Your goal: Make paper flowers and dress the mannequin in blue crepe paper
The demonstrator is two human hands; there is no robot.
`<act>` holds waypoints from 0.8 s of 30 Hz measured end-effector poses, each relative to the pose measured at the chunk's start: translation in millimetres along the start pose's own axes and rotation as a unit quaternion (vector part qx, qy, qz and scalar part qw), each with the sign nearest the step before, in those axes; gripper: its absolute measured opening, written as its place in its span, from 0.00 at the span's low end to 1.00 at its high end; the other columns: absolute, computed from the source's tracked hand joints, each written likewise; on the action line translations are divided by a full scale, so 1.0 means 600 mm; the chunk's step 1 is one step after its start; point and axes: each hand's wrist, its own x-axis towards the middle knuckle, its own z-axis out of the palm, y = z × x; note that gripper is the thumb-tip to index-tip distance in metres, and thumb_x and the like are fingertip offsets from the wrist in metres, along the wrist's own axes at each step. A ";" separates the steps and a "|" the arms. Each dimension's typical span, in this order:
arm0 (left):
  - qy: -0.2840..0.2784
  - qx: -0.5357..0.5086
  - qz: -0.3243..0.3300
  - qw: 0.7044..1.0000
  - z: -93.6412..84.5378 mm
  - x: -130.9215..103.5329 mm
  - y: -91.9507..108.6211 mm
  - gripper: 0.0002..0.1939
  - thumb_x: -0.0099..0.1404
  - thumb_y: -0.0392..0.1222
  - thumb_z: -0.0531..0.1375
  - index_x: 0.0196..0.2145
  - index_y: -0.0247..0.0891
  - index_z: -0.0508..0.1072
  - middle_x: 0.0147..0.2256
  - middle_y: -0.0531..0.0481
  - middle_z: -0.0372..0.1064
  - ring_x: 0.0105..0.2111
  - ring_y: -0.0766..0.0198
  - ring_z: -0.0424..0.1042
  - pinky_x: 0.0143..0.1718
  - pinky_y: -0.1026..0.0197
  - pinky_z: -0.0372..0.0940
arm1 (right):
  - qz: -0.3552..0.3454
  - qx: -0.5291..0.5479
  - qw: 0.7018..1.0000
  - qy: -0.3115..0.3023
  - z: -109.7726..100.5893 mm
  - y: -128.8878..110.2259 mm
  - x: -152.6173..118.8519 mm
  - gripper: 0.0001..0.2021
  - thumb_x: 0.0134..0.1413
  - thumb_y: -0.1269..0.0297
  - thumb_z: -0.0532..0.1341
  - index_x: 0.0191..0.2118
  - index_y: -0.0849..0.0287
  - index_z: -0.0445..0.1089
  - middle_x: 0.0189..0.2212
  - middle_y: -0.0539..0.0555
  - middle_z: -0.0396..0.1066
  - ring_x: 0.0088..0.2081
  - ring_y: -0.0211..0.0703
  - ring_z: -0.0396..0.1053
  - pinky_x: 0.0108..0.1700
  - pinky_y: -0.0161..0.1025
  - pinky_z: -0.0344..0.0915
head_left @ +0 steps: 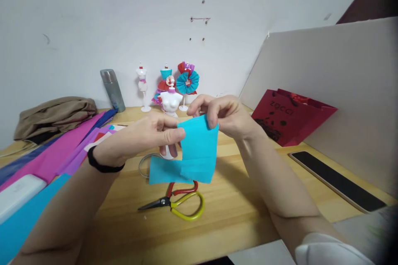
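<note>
Between my two hands a turquoise paper sheet (200,145) hangs above the table, creased across and looking like crepe paper. My left hand (158,132) pinches its left edge between thumb and fingers. At the upper right corner, the thumb and fingers of my right hand (220,114) are closed on the same sheet. Under it lies another turquoise paper piece (164,170), beside a thin wire loop (144,165). Scissors (174,202) with one red and one yellow handle rest on the wood below. Just behind my hands stands a small white mannequin bust (171,101).
Small dressed mannequins (188,83) stand by the wall, near a grey-green flask (112,90). Coloured paper sheets (59,149), a white device (21,194) and brown cloth (56,116) lie left. On the right are a red paper bag (292,116) and a phone (337,180).
</note>
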 end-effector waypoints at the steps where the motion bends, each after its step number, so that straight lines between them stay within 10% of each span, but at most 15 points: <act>1: 0.003 -0.011 -0.014 1.000 0.004 0.001 0.000 0.14 0.64 0.51 0.62 0.31 0.36 0.76 0.25 0.51 0.75 0.25 0.66 0.74 0.25 0.69 0.67 | 0.004 -0.002 1.000 -0.006 0.003 0.000 0.000 0.19 0.47 0.49 0.72 0.19 0.56 0.70 0.38 0.53 0.76 0.35 0.40 0.72 0.38 0.39 0.73; 9: 0.111 -0.097 -0.011 0.989 0.010 -0.004 0.002 0.11 0.62 0.45 0.64 0.27 0.35 0.75 0.20 0.52 0.71 0.19 0.67 0.70 0.22 0.67 0.67 | -0.002 -0.023 0.998 0.050 0.019 -0.019 -0.008 0.07 0.56 0.58 0.68 0.39 0.53 0.77 0.38 0.52 0.75 0.38 0.39 0.73 0.39 0.37 0.72; 14: 0.270 -0.183 0.050 0.944 -0.001 -0.012 0.002 0.10 0.57 0.45 0.68 0.31 0.35 0.78 0.26 0.49 0.75 0.27 0.61 0.76 0.29 0.61 0.72 | 0.010 -0.027 0.999 0.033 0.021 -0.044 -0.019 0.24 0.60 0.48 0.64 0.57 0.51 0.69 0.45 0.54 0.75 0.43 0.43 0.75 0.42 0.40 0.73; 24: 0.367 -0.214 0.147 0.893 0.000 -0.012 0.007 0.08 0.59 0.42 0.68 0.35 0.37 0.78 0.33 0.50 0.78 0.31 0.62 0.76 0.33 0.60 0.74 | 0.108 -0.012 0.994 -0.013 0.042 -0.052 -0.020 0.26 0.56 0.62 0.68 0.60 0.49 0.65 0.38 0.51 0.76 0.39 0.44 0.76 0.36 0.38 0.75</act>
